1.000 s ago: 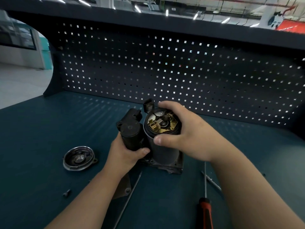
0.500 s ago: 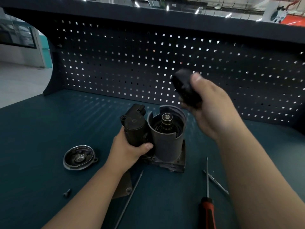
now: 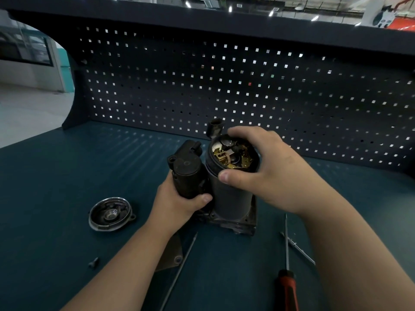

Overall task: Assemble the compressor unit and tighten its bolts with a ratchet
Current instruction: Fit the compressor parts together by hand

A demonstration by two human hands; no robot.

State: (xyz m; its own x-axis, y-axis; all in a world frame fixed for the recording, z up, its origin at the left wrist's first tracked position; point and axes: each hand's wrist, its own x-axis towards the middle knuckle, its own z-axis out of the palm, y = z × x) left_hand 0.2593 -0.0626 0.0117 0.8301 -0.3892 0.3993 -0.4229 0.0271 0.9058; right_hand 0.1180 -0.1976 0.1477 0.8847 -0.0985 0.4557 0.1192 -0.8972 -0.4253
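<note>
Two hands are on the compressor unit point(image 3: 233, 221), which stands upright on the bench point(image 3: 67, 176) between them. The left hand point(image 3: 179, 203) is wrapped round the small black cylinder point(image 3: 186, 173) on the unit's side, thumb across its front, steadying it. The right hand point(image 3: 269, 176) is curled over the top of the tall can point(image 3: 231, 198), thumb on the near rim and fingers over the far rim, clamped on the brass-coloured insert point(image 3: 231, 153) sitting in the can's mouth. A black plug point(image 3: 215, 127) stands up just beyond that hand's fingertips. The likely trouble is the insert going in crooked: pressed down out of line, it could jam on the rim or bend its small parts, and the plug's lead might get pinched. If the left hand slackens during a push, the unit could tip. The round cap point(image 3: 111, 214) lies well out to the left of the left hand. A small bolt point(image 3: 93, 262) beside the left forearm could be swept off by a careless arm. A long bolt point(image 3: 179, 268) and a screwdriver point(image 3: 286, 288) lie near the wrists. No ratchet is in view. No brand, label or writing can be read anywhere.
</note>
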